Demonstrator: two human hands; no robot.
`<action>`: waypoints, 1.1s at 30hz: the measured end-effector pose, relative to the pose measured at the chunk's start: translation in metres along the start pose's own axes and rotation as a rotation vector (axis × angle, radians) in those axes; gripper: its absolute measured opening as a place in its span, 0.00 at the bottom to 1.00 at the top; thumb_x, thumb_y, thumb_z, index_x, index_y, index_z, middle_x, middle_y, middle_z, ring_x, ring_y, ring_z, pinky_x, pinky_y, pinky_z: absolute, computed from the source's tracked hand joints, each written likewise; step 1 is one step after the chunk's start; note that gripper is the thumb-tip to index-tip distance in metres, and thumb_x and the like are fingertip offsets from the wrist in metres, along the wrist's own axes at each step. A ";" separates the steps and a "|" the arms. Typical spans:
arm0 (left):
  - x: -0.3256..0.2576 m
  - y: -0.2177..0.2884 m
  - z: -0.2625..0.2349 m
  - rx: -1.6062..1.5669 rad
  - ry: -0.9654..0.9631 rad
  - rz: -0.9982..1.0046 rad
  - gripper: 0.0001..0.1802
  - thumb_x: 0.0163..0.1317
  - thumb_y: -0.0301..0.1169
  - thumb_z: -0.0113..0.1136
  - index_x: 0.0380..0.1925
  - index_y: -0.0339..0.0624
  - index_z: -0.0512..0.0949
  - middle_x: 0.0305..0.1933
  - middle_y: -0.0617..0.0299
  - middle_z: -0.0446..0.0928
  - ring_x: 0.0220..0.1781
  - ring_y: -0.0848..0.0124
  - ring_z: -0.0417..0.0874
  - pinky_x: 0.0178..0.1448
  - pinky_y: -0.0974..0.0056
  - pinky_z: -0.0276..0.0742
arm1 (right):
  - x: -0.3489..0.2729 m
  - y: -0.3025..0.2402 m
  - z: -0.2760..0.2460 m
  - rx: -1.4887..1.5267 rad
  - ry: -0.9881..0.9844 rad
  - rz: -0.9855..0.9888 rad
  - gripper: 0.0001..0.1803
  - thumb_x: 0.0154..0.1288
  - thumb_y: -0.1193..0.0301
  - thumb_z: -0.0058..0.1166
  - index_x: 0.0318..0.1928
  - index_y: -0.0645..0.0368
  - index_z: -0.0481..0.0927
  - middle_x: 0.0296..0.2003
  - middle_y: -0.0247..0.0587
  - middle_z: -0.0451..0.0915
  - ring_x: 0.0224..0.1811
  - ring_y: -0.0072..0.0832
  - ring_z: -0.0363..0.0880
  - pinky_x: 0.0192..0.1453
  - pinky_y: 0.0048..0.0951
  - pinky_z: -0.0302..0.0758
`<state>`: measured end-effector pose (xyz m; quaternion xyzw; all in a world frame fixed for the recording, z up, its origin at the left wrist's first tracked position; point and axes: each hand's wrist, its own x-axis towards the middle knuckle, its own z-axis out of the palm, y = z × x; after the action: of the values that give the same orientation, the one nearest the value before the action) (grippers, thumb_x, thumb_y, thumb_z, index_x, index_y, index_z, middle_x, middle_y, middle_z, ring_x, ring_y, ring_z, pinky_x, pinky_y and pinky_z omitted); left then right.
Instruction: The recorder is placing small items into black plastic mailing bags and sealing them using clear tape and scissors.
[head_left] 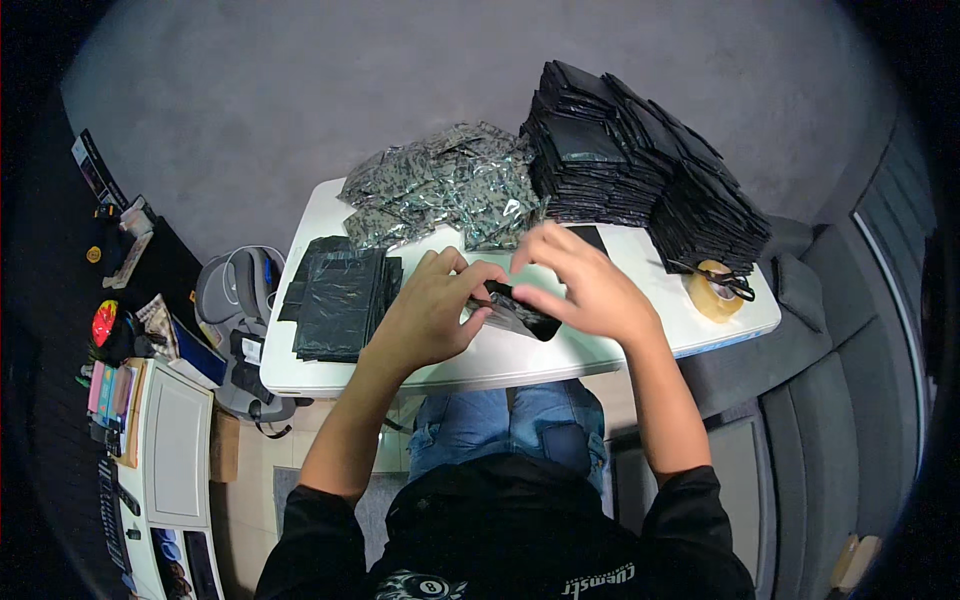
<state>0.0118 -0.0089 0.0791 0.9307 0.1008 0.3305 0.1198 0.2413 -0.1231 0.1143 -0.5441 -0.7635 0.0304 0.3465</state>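
Note:
Over the table's near middle, my left hand is closed in a pinch on the edge of a small black plastic bag. The bag is tilted and glossy, with a greyish see-through side toward the left. My right hand is at the bag's other side, its thumb over the bag's upper edge and its index finger apart from the thumb. A stack of flat black plastic bags lies left of my left hand. Beyond both hands is a heap of clear-wrapped, grey-green camouflage-patterned packets.
Tall piles of folded black packages stand at the table's far right. A roll of tape with black-handled scissors sits at the right end of the white table. A grey sofa is at right, a white cabinet at left.

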 end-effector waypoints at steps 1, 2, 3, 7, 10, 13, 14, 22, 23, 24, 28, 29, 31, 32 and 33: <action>-0.001 -0.003 0.000 -0.025 0.004 0.009 0.27 0.55 0.22 0.74 0.56 0.51 0.81 0.36 0.72 0.85 0.49 0.62 0.77 0.58 0.56 0.73 | -0.008 -0.004 -0.003 -0.006 -0.017 -0.080 0.12 0.66 0.63 0.71 0.42 0.56 0.84 0.56 0.48 0.79 0.59 0.47 0.80 0.61 0.43 0.78; -0.002 -0.005 -0.001 -0.051 0.008 0.017 0.27 0.56 0.22 0.74 0.56 0.50 0.81 0.36 0.72 0.85 0.50 0.62 0.77 0.59 0.55 0.73 | -0.014 -0.004 -0.007 -0.012 -0.033 -0.161 0.14 0.64 0.63 0.74 0.43 0.55 0.86 0.59 0.46 0.79 0.63 0.46 0.79 0.64 0.42 0.78; -0.002 -0.006 -0.002 -0.051 0.009 0.011 0.27 0.56 0.22 0.74 0.56 0.50 0.81 0.36 0.72 0.85 0.50 0.62 0.77 0.59 0.55 0.73 | -0.019 0.002 -0.010 -0.055 -0.118 -0.143 0.20 0.57 0.60 0.80 0.46 0.51 0.87 0.66 0.45 0.75 0.69 0.48 0.74 0.71 0.45 0.76; 0.002 -0.007 -0.001 -0.082 0.003 -0.052 0.25 0.56 0.21 0.73 0.55 0.48 0.80 0.37 0.69 0.84 0.53 0.59 0.80 0.61 0.54 0.74 | -0.024 -0.005 -0.017 0.017 -0.113 -0.046 0.24 0.50 0.63 0.82 0.48 0.50 0.88 0.70 0.44 0.73 0.71 0.47 0.74 0.73 0.46 0.75; 0.007 -0.008 0.001 -0.115 0.007 -0.070 0.25 0.57 0.21 0.72 0.55 0.48 0.79 0.39 0.66 0.83 0.52 0.58 0.81 0.61 0.53 0.74 | -0.022 -0.010 -0.012 0.008 -0.119 -0.116 0.21 0.51 0.65 0.81 0.46 0.50 0.88 0.70 0.44 0.74 0.71 0.48 0.74 0.72 0.46 0.76; 0.010 -0.008 -0.003 -0.113 -0.013 -0.110 0.26 0.56 0.20 0.72 0.56 0.47 0.79 0.43 0.63 0.83 0.50 0.58 0.83 0.60 0.53 0.75 | -0.023 -0.005 -0.012 -0.069 -0.103 -0.161 0.17 0.54 0.68 0.79 0.44 0.54 0.87 0.66 0.45 0.77 0.69 0.49 0.76 0.71 0.46 0.77; 0.010 -0.009 -0.004 -0.108 -0.021 -0.129 0.27 0.56 0.19 0.73 0.56 0.46 0.79 0.44 0.61 0.83 0.50 0.59 0.83 0.60 0.54 0.75 | -0.024 0.001 -0.012 -0.067 -0.102 -0.161 0.17 0.54 0.68 0.79 0.44 0.54 0.87 0.66 0.45 0.77 0.69 0.49 0.76 0.71 0.46 0.77; 0.032 -0.021 -0.018 -0.115 -0.042 -0.046 0.33 0.53 0.17 0.77 0.61 0.45 0.79 0.52 0.58 0.83 0.46 0.64 0.86 0.57 0.58 0.82 | -0.002 0.026 -0.032 -0.094 -0.085 -0.011 0.10 0.64 0.70 0.71 0.43 0.61 0.86 0.54 0.44 0.82 0.56 0.46 0.84 0.56 0.44 0.82; 0.035 -0.016 -0.020 -0.114 -0.065 -0.052 0.33 0.53 0.18 0.77 0.61 0.46 0.80 0.51 0.59 0.83 0.46 0.64 0.86 0.57 0.58 0.82 | 0.002 0.026 -0.033 -0.043 -0.112 -0.033 0.10 0.65 0.71 0.70 0.44 0.61 0.86 0.54 0.45 0.82 0.56 0.46 0.84 0.57 0.44 0.82; 0.037 -0.013 -0.021 -0.113 -0.088 -0.059 0.34 0.53 0.18 0.77 0.61 0.47 0.80 0.49 0.60 0.83 0.47 0.65 0.86 0.57 0.58 0.81 | 0.004 0.027 -0.033 0.008 -0.139 -0.055 0.10 0.66 0.71 0.69 0.44 0.61 0.86 0.54 0.45 0.82 0.56 0.46 0.84 0.58 0.44 0.81; 0.040 -0.019 -0.027 -0.111 -0.048 -0.043 0.33 0.53 0.18 0.77 0.60 0.50 0.82 0.47 0.60 0.83 0.47 0.65 0.85 0.56 0.58 0.80 | 0.006 0.034 -0.040 0.012 -0.131 -0.025 0.08 0.67 0.73 0.69 0.42 0.62 0.84 0.57 0.46 0.80 0.59 0.43 0.82 0.64 0.40 0.79; 0.039 -0.019 -0.029 -0.109 -0.090 -0.066 0.33 0.52 0.18 0.77 0.60 0.50 0.83 0.45 0.61 0.82 0.47 0.65 0.84 0.56 0.58 0.80 | 0.006 0.036 -0.041 0.013 -0.125 -0.043 0.08 0.67 0.73 0.69 0.42 0.63 0.83 0.57 0.46 0.80 0.60 0.44 0.82 0.65 0.40 0.79; 0.039 -0.025 -0.032 -0.104 -0.104 -0.032 0.33 0.51 0.17 0.78 0.59 0.51 0.84 0.39 0.63 0.82 0.45 0.65 0.83 0.56 0.58 0.79 | 0.005 0.038 -0.040 0.023 -0.121 -0.053 0.09 0.67 0.74 0.68 0.42 0.63 0.82 0.55 0.47 0.80 0.59 0.44 0.82 0.65 0.40 0.78; 0.039 -0.026 -0.032 -0.106 -0.104 -0.031 0.33 0.51 0.17 0.78 0.59 0.51 0.84 0.39 0.63 0.82 0.45 0.65 0.83 0.56 0.58 0.79 | 0.005 0.039 -0.040 0.022 -0.121 -0.050 0.09 0.67 0.74 0.68 0.42 0.63 0.82 0.55 0.47 0.80 0.59 0.44 0.82 0.65 0.40 0.78; 0.039 -0.026 -0.032 -0.135 -0.077 -0.033 0.33 0.51 0.17 0.78 0.59 0.51 0.84 0.37 0.63 0.82 0.45 0.65 0.83 0.56 0.58 0.79 | 0.006 0.038 -0.041 0.022 -0.126 -0.053 0.09 0.68 0.74 0.68 0.42 0.63 0.82 0.55 0.47 0.80 0.59 0.44 0.82 0.64 0.40 0.78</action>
<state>0.0185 0.0309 0.1187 0.9308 0.0891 0.2983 0.1916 0.2944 -0.1166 0.1323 -0.5168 -0.7976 0.0635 0.3044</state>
